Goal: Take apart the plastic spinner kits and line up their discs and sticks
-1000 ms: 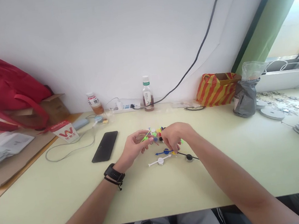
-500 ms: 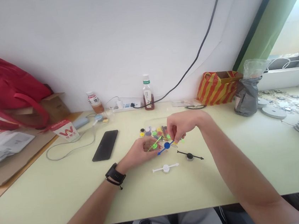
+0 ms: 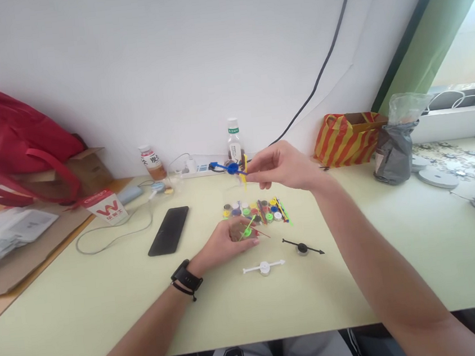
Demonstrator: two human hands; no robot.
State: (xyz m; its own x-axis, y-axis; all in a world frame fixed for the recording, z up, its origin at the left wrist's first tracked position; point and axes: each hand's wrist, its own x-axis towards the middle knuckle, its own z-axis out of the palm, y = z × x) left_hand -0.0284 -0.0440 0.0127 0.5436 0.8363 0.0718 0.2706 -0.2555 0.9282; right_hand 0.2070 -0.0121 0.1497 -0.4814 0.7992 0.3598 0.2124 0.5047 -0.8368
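Note:
My right hand [image 3: 281,166] is raised above the far part of the table. Its thumb and fingertips pinch a blue arrow spinner [image 3: 232,169] and a yellow arrow spinner [image 3: 244,171] close together. Lower down, my left hand [image 3: 231,238] rests near the tabletop, fingers curled around a green arrow spinner [image 3: 247,231]. A thin red arrow [image 3: 263,232] sticks out beside it, its base partly hidden. In front lie a white arrow spinner [image 3: 264,268] and a black arrow spinner [image 3: 302,249]. Behind my left hand sit several coloured round pieces and arrows [image 3: 268,208].
A black phone [image 3: 169,231] lies left of my left hand. Against the wall stand a dark drink bottle [image 3: 234,138] and another bottle [image 3: 151,163]. A striped bag [image 3: 346,139] and a grey bag [image 3: 395,153] stand at right, a red-and-white box [image 3: 105,208] at left.
My right hand has lifted up and away from my left hand, carrying the blue spinner, with the yellow one now showing in its grip. My left hand has stayed nearly in place.

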